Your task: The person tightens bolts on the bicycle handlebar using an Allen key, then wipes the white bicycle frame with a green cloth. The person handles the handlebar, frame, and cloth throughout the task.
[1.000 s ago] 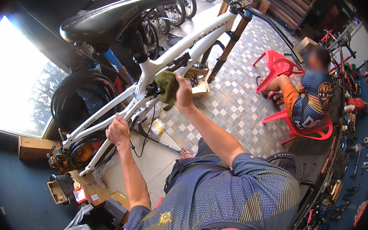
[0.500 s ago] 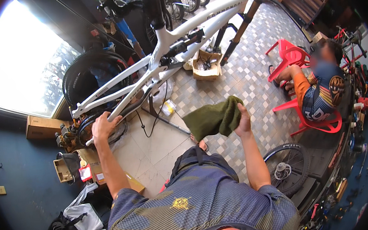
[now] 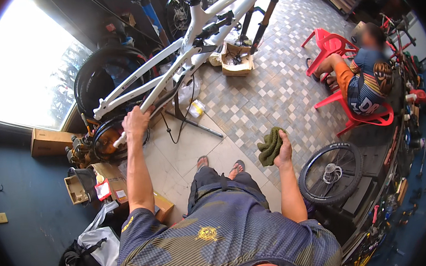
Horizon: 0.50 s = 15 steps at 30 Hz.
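Observation:
A white bicycle frame [image 3: 189,55] hangs at an angle in front of me, its rear end pointing toward my left. My left hand [image 3: 136,121] is wrapped around the lower rear stay near its tip, and the white end pokes out below my fist. Over the tiled floor, to the right and apart from the frame, my right hand [image 3: 283,152] clutches a crumpled olive-green cloth [image 3: 270,147]. Part of the cloth is hidden in my palm.
A cardboard box [image 3: 237,66] with parts sits beyond the frame. To the right, a person [image 3: 368,71] sits on a red plastic chair [image 3: 349,115], near a loose wheel [image 3: 331,173] and a tool bench. Tyres [image 3: 81,86] and cartons [image 3: 51,141] stand at the left.
The cloth, spread out and hanging half a second ago, is now bunched up in my right hand. My left hand keeps hold of the stay. The whole view has shifted a little.

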Motion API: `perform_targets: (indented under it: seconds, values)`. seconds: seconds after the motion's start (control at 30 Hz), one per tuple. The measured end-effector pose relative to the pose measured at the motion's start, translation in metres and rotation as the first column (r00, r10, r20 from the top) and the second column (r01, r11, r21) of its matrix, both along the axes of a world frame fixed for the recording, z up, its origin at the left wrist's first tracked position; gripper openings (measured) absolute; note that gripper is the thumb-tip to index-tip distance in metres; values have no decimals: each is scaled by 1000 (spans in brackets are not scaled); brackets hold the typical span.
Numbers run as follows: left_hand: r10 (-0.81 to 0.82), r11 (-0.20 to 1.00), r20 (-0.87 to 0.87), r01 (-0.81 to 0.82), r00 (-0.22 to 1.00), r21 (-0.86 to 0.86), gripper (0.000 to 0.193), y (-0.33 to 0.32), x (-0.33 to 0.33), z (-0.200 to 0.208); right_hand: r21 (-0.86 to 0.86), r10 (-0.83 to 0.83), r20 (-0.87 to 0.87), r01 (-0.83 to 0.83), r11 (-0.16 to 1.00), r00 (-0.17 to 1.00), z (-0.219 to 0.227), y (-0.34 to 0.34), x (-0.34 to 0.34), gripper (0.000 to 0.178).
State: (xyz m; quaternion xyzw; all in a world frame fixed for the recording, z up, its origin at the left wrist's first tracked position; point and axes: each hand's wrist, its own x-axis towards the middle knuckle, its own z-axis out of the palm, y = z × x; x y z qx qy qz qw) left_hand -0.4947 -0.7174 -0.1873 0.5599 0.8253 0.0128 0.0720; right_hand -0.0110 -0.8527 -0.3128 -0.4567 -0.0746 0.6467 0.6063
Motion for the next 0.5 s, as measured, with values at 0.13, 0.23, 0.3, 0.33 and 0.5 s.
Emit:
perform_targets:
  seconds: [0.13,0.23,0.3,0.33,0.5]
  values:
    - [22,1000,64,-22,998,7,66,-19,18,-11,-1,-92,28,92,996,995,-6,7,-25,29]
    - [-2,1000,108,4,994,-12,64,-31,32,-15,40,-111,42,109,993,993,3,24,-63,26]
    - [-27,1000,184,26,983,8,61,-37,38,-14,69,-103,43,100,993,994,12,35,-94,25]
    - [-48,999,200,47,979,9,60,-38,38,-15,116,-91,38,86,990,995,16,41,-111,23]
    - [-100,995,280,104,955,0,54,-41,32,-12,218,9,72,-24,976,997,44,52,-157,24]
